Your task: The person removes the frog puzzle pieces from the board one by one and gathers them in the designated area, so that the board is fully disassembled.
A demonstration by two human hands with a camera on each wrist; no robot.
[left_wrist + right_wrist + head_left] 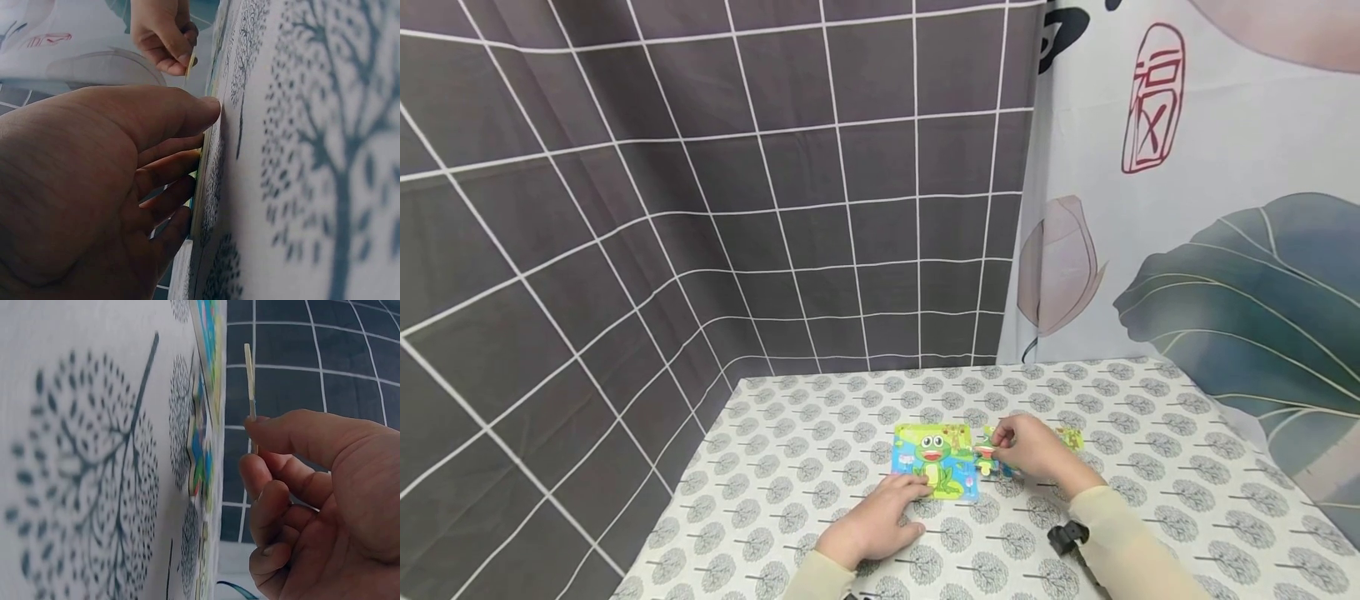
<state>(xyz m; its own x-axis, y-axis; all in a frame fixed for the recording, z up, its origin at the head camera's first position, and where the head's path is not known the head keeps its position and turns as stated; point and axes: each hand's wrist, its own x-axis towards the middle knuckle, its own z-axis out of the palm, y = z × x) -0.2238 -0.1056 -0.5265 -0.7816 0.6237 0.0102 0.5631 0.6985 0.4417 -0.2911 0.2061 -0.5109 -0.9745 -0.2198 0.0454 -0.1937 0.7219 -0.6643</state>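
A flat frog picture board (933, 442) in green and blue lies on the table. My left hand (880, 515) rests its fingers on the board's lower left part, thumb on the cloth beside it. My right hand (1032, 448) pinches a thin puzzle piece (985, 460), printed with a red mouth and green, just right of the board. In the right wrist view, that puzzle piece (250, 375) stands edge-on between thumb and fingers, raised off the table. Loose puzzle pieces (199, 456) lie beneath, partly hidden by the right hand in the head view.
A green printed piece (1071, 438) lies beyond the right wrist. The table has a white cloth (775, 492) with grey trees. A dark checked curtain (865, 167) hangs at the back and left, a floral white one (1090, 150) at the right.
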